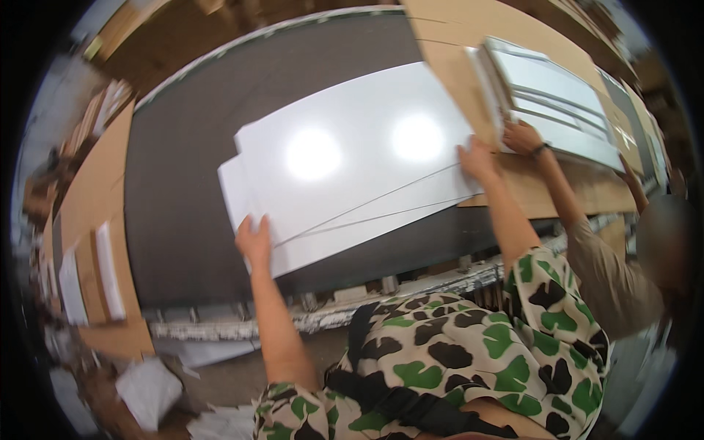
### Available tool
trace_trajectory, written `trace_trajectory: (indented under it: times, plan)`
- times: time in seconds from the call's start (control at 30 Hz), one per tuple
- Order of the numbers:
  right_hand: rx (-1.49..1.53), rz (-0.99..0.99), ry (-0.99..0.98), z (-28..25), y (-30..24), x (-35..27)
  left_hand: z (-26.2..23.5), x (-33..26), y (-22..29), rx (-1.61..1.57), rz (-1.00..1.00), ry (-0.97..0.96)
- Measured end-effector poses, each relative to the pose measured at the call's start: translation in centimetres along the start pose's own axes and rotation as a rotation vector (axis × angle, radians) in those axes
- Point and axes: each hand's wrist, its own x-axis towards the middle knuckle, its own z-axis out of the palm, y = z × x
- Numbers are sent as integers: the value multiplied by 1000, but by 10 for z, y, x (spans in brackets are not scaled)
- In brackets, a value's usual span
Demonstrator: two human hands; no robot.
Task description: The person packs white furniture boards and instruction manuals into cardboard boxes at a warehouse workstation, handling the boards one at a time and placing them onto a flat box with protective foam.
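Lying flat on a dark grey table [176, 213], a stack of glossy white sheets [345, 169] spans the space between both hands. The left hand [254, 240] presses on the near left corner, fingers spread over the edge. The right hand [477, 160] rests open on the far right edge, beside a co-worker's hand [522, 137] touching a pile of white panels [550, 95] on brown cardboard [455, 44].
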Motion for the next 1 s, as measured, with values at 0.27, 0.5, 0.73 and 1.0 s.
trace_trajectory:
  times: [0.27,0.5,0.73,1.0]
  plan:
    - [181,-54,4,-12,-54,-62,-14,17,1,459,-118,-44]
    - [318,115,115,-23,-38,-69,-32,26,-14,329,-180,-237]
    - [488,186,-56,-39,-6,-55,-42,1,-9,18,-251,-183]
    - [430,132,-160,-81,-15,-60,-45,-6,23,151,-302,-141]
